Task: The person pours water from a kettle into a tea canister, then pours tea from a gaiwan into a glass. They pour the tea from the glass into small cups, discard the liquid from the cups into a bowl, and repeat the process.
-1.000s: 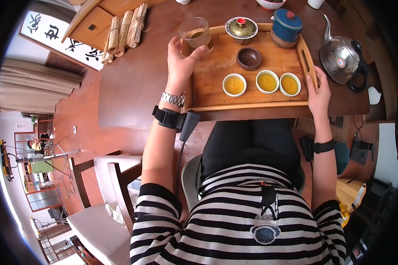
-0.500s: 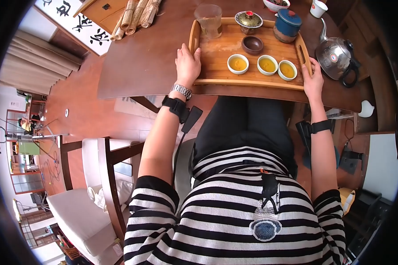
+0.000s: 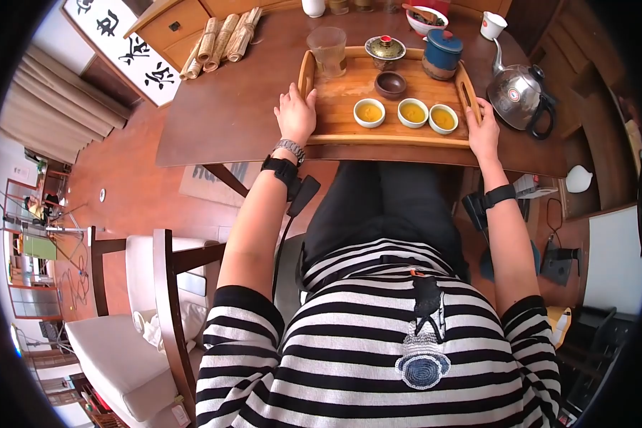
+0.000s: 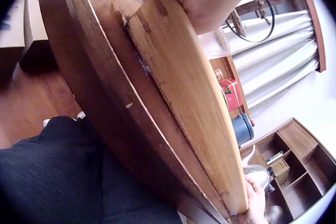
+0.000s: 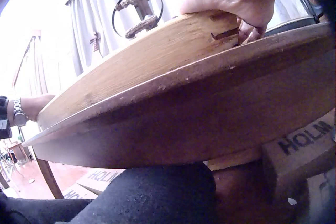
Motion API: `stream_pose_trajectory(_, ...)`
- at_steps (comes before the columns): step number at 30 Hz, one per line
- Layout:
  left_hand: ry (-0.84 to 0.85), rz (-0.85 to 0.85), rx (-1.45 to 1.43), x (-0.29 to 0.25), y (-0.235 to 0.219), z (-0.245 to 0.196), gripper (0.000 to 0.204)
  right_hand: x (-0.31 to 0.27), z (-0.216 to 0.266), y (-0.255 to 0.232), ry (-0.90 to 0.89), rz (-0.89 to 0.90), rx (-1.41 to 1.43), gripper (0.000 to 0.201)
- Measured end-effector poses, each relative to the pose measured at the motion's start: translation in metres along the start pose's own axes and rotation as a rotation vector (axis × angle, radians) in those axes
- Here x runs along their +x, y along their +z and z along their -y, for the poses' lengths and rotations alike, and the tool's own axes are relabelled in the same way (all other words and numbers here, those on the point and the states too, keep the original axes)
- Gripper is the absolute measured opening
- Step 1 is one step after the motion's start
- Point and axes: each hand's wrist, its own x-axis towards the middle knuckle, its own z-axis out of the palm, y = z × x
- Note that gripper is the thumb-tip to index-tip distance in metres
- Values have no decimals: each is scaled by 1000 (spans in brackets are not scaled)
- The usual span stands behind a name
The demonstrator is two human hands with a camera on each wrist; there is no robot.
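Both hands hold a wooden tray [image 3: 328, 133] at its two ends, close to the table's front edge. My left hand [image 3: 296, 115] lies over the near part of the left end wall, thumb on the inner side and fingers outside. My right hand [image 3: 483, 134] grips the right end, with fingertips at the handle slot; in the right wrist view its fingers curl around the tray's corner. On the tray stand three white cups of yellow tea [image 3: 369, 113], a small dark bowl [image 3: 391, 85], a ribbed glass pitcher [image 3: 328, 57], a patterned lidded bowl [image 3: 385, 51] and a blue lidded jar [image 3: 442, 53].
A steel kettle [image 3: 522, 96] stands just right of the tray. Behind are a white paper cup [image 3: 493, 26] and a bowl with a wooden scoop [image 3: 426, 21]. Rolled bamboo mats [image 3: 221, 44] lie at the back left. Chairs [image 3: 114, 357] stand at the left.
My left hand has shifted from beside the glass pitcher to the near part of the tray's left end. My right hand stays on the right end. The head view has shifted.
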Motion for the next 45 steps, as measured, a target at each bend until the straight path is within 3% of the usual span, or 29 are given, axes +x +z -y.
stream_pose_trajectory(8,52,-68,14,-1,2,2,59,-1,3,-1,-36,-1,4,32)
stream_pose_trajectory(9,6,37,-35,-1,-1,2,60,0,4,-2,-43,-1,8,32)
stream_pose_trajectory(16,12,77,-71,-5,-8,-3,60,-3,23,-11,-134,-28,-212,34)
stream_pose_trajectory(18,14,55,-27,-6,-8,-2,61,-1,48,-18,-335,-98,-237,37)
stream_pose_trajectory(20,15,79,-26,-7,-8,-3,62,-4,71,-16,-328,73,-99,48)
stream_pose_trajectory(25,13,21,55,-10,-10,-7,62,-13,104,2,-390,396,-290,75)
stream_pose_trajectory(30,20,11,98,-11,-11,-7,62,-15,106,11,-330,462,-318,73)
stream_pose_trajectory(45,4,8,143,-11,-10,-10,63,-22,111,19,-349,441,-236,73)
